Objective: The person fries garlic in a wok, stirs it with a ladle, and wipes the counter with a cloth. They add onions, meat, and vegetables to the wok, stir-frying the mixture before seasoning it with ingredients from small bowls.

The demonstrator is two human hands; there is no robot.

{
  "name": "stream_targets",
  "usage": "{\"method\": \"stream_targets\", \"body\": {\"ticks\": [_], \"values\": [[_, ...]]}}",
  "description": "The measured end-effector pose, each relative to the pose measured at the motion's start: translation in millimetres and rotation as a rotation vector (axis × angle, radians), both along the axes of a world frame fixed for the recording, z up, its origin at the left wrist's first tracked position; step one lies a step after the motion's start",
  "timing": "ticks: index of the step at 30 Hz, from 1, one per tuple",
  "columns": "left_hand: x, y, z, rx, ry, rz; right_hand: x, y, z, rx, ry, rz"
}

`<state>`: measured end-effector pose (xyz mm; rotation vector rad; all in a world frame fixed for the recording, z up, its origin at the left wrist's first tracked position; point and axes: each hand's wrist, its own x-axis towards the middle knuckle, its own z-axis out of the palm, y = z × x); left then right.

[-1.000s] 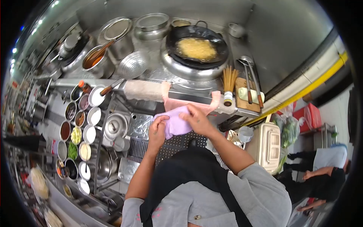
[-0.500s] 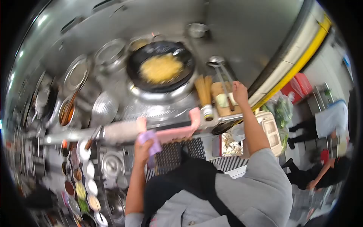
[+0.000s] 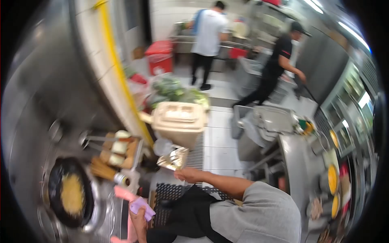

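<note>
My left hand (image 3: pixel 140 222) is closed around a folded purple cloth (image 3: pixel 142 207), beside the pink cloth (image 3: pixel 125 193) draped along the stove's front edge. My right hand (image 3: pixel 189 175) is stretched out to the lower edge of a foil-covered box (image 3: pixel 174 158), fingertips right at the foil; its fingers are smeared by motion. On the stove at lower left, a black wok (image 3: pixel 56 172) holds bubbling yellow food (image 3: pixel 73 195). Between wok and box, a bamboo brush (image 3: pixel 103 168) lies near a wooden board (image 3: pixel 130 152) with pale blocks and long-handled utensils (image 3: pixel 99 141) across it.
A beige lidded bin (image 3: pixel 178 121) stands beyond the foil box, with bagged greens (image 3: pixel 168 90) behind. Steel counter (image 3: pixel 289 148) runs along the right. Two people work farther back, one in a white top (image 3: pixel 210 30), one in black (image 3: pixel 279 56). A yellow-edged pillar (image 3: pixel 117 65) rises at left.
The view has swung right, away from the stove. My right hand has moved from the utensils by the board to the foil-covered box. My left hand still holds the purple cloth.
</note>
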<state>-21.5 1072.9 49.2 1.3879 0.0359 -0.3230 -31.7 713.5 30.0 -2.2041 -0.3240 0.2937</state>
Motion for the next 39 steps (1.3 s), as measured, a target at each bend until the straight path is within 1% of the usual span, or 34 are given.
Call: {"method": "stream_targets", "body": {"ticks": [2,3,5,6,7,8,10,11,14,15,18,20,22,25,28,29,30,32,33,34,35,36,37,38,39], "values": [[1.9,-37.2,-4.3,0.053,-0.024,-0.191,-92.2,-29.3,-7.0,-0.107,0.019,-0.236],[2.4,-53.7,-8.0,0.082,-0.032,-0.333,-135.0,-42.1,-9.0,-0.120,0.096,-0.320],[-13.5,-98.2,-11.8,0.075,-0.116,-0.468,-211.0,-62.8,-8.2,-0.196,0.159,-0.467],[-24.0,-117.5,-9.0,0.082,-0.156,-0.531,-242.5,-71.7,-12.9,-0.185,0.156,-0.530],[-37.5,-137.7,-1.3,0.057,-0.068,-0.587,-270.8,-79.3,-16.7,-0.170,0.152,-0.595],[-52.6,-154.6,5.4,0.038,0.022,-0.630,-292.2,-81.2,-8.5,-0.160,0.153,-0.673],[-70.4,-179.9,-16.7,0.039,-0.115,-0.729,-317.3,-85.7,9.8,-0.119,0.171,-0.803],[-81.2,-189.2,-12.5,0.093,-0.138,-0.764,-325.9,-84.3,15.5,-0.087,0.189,-0.871],[-97.1,-199.1,4.3,0.186,-0.205,-0.827,-339.0,-90.1,20.9,-0.137,0.325,-0.909],[-99.0,-201.5,7.8,0.200,-0.231,-0.850,-339.6,-94.0,14.0,-0.138,0.299,-0.860],[-99.2,-194.8,24.5,0.164,-0.112,-0.774,-347.5,-105.6,-15.1,-0.151,0.223,-0.742],[-96.1,-183.4,14.0,0.233,-0.151,-0.681,-343.3,-114.5,-21.8,-0.162,0.157,-0.670],[-96.1,-170.5,0.9,0.279,-0.146,-0.579,-335.8,-123.3,-20.9,-0.126,0.189,-0.630],[-103.2,-148.6,-34.3,0.223,-0.047,-0.393,-323.6,-139.2,-40.4,-0.129,0.190,-0.547],[-115.7,-118.7,-52.5,0.209,-0.012,-0.245,-303.5,-142.0,-57.9,-0.144,0.186,-0.442],[-126.3,-114.8,-27.3,0.148,0.070,-0.190,-294.0,-139.8,-63.2,-0.151,0.173,-0.394],[-131.4,-106.2,-10.8,0.160,0.072,-0.155,-284.2,-135.5,-65.1,-0.157,0.159,-0.347],[-138.5,-86.8,6.6,0.184,0.077,-0.082,-256.2,-118.4,-49.5,-0.201,0.172,-0.282],[-138.6,-67.6,-0.6,0.183,0.074,-0.067,-244.9,-110.3,-44.2,-0.224,0.177,-0.243],[-138.1,-57.6,-6.5,0.145,0.069,-0.034,-237.2,-109.0,-51.9,-0.232,0.118,-0.217],[-138.8,-42.0,-12.9,0.113,0.067,0.033,-222.5,-105.4,-62.5,-0.231,0.060,-0.158],[-144.0,-19.9,-18.6,0.088,0.068,0.127,-203.0,-89.2,-59.4,-0.219,0.002,-0.070],[-146.1,0.4,-28.1,0.067,0.084,0.188,-191.2,-77.7,-53.9,-0.186,0.052,-0.095],[-149.0,19.3,-29.6,0.043,0.101,0.249,-179.1,-59.7,-21.8,-0.160,0.110,-0.120],[-152.9,29.5,-17.4,-0.007,0.063,0.338,-165.2,-45.7,-17.8,-0.141,0.141,-0.112]]}}
